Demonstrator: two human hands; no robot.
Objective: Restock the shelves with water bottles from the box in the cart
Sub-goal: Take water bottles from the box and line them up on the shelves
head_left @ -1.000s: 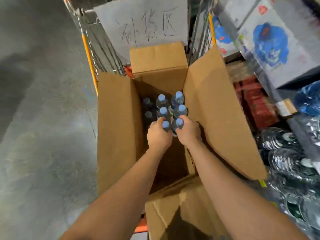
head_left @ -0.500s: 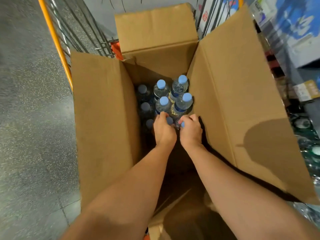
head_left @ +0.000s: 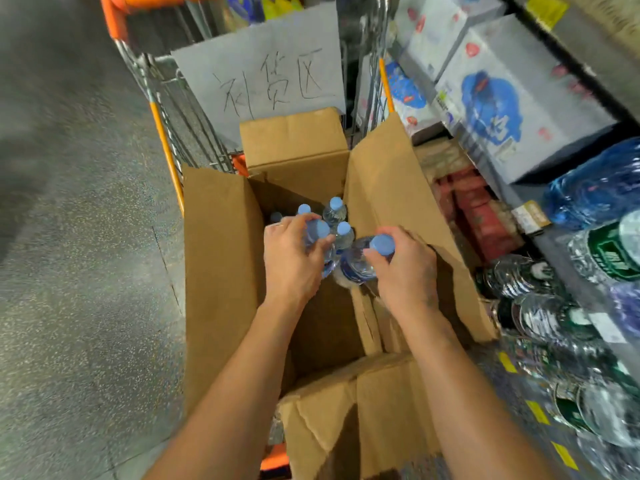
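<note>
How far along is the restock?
Done: shelves already hold some bottles. In hand: left hand and right hand each grip a blue-capped bottle above the cardboard box. Left: several capped bottles remain inside.

Box (head_left: 221,271) in cart (head_left: 166,133), bottles (head_left: 334,211) inside; shelves (head_left: 554,237) to right.

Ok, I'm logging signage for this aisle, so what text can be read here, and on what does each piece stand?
"补货区": handwritten on the grey paper sign at the far end of the cart.
White boxes on the shelf: blue and red print, too blurred to read.
Green-labelled bottles on the shelf: label text blurred, unreadable.
Price tag on the shelf edge: too small to read.
Bottles in both hands: no label text legible.
</note>
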